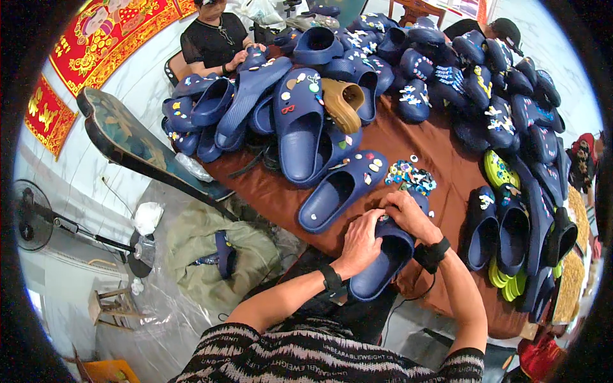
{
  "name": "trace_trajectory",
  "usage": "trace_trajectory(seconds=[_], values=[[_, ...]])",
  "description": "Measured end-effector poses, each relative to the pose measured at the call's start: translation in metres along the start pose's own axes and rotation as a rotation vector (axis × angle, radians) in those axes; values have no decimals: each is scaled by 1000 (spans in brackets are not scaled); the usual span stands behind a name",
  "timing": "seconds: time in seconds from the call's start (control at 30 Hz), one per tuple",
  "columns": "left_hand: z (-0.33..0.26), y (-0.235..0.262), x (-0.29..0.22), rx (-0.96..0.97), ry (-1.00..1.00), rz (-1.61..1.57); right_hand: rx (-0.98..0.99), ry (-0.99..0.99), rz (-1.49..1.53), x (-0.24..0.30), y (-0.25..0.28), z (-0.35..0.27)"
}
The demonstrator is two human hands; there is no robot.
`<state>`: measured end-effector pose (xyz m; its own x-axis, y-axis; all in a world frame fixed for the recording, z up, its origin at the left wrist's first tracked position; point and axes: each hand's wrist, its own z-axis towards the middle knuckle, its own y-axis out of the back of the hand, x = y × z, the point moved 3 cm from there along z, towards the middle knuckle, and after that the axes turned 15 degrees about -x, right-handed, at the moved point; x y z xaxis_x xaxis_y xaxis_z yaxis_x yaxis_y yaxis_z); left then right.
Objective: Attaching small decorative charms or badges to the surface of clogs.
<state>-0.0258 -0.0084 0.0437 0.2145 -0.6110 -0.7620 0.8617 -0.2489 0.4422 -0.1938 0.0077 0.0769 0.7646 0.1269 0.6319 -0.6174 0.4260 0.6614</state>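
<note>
A navy clog lies tilted at the table's near edge, its open heel toward me. My left hand is closed around the clog's left side near the toe. Over the toe, my right hand curls its fingers down, and both sets of fingertips meet there. Whether a small charm sits under those fingertips is hidden. Just beyond my hands is a pile of small colourful shoe charms. To the left rests another navy clog with several charms on its toe.
Heaped navy clogs and a brown clog cover the far side. More decorated clogs and lime ones line the right. A chair and a fan stand left. Another person sits across the table.
</note>
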Motion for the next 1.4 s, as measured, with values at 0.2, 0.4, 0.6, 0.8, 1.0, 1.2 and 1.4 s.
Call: trace_trajectory(seconds=[0.2, 0.4, 0.6, 0.8, 1.0, 1.2, 1.4], values=[[-1, -3, -5, 34, -6, -7, -178, -149, 115, -8, 4, -15], [-3, 0, 1, 9, 18, 11, -232, -324, 463, 11, 12, -11], [3, -12, -1, -1, -55, 30, -374, -253, 310, -23, 16, -17], [7, -7, 4, 27, -35, -15, -672, -246, 32, -45, 49, -22], [6, -5, -2, 73, -47, -62, -659, -441, 12, -69, 62, -37], [3, 8, 0, 19, -49, -44, -628, -363, -92, -93, 57, -54], [4, 10, 3, 5, -57, -8, -324, -552, -174, -4, 44, -68]])
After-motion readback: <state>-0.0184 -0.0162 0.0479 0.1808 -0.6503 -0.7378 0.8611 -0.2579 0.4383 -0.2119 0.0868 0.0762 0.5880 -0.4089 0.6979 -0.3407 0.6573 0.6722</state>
